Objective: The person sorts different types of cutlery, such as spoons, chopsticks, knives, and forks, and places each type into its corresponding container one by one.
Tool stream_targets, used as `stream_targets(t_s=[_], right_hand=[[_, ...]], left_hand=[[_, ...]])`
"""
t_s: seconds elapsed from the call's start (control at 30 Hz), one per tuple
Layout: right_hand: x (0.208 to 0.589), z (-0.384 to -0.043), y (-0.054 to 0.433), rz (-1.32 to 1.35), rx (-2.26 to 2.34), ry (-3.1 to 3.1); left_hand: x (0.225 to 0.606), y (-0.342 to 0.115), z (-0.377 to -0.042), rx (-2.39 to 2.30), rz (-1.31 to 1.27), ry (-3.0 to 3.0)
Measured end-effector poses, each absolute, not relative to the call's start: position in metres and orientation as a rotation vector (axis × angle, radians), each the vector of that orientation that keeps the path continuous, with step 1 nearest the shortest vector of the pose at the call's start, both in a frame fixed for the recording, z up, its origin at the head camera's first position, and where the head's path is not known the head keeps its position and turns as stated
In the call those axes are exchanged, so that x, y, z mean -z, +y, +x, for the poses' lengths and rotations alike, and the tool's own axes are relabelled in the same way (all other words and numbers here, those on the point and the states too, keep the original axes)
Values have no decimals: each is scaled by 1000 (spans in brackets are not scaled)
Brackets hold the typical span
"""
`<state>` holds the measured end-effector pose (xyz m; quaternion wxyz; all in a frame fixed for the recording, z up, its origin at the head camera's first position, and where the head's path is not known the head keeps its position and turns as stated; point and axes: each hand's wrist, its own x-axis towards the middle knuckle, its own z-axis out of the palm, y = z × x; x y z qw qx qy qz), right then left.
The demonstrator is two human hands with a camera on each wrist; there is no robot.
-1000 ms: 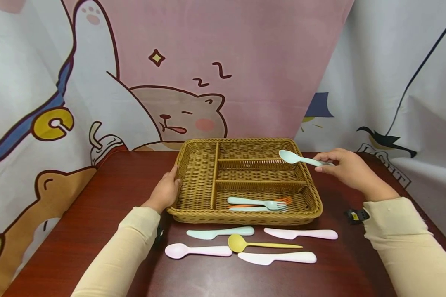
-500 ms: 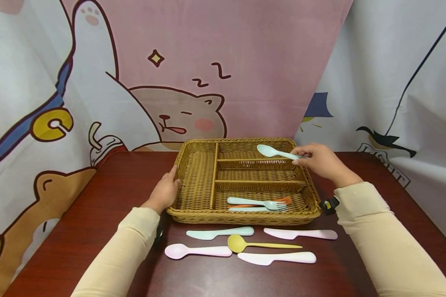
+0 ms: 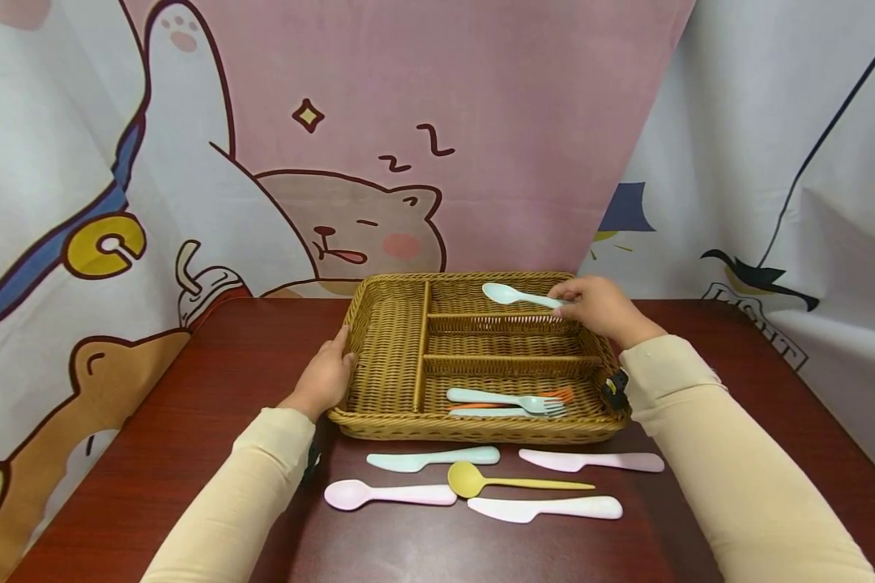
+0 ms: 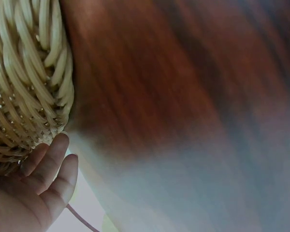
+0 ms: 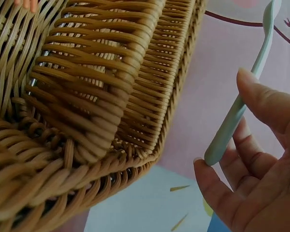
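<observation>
Above the basket (image 3: 386, 427), right hand (image 3: 596, 305) pinches mint spoon (image 3: 522, 297) near handle end, so a loose hold could let it pivot; left hand (image 3: 324, 377), fingers relaxed, touches basket side.

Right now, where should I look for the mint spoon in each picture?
Head: the mint spoon is just right of centre, about mid-height, held in the right hand.
Left wrist: not in it.
Right wrist: the mint spoon is on the right, slanting down from the top edge.
Shared landmark: the basket, central in head, upper left in left wrist, filling the left in right wrist.
</observation>
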<state>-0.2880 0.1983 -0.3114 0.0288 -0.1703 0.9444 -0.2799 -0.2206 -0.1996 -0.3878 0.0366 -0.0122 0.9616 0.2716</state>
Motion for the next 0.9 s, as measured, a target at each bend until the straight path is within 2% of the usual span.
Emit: stream_targets(t_s=[0.3,0.9], right_hand=[[317,-303,183,-500,755,2921],[321,-308,152,-446,496,3071]], left_hand=[[389,-200,-222,-851,-28,2958],[389,-200,-223,-874,-43,2951]])
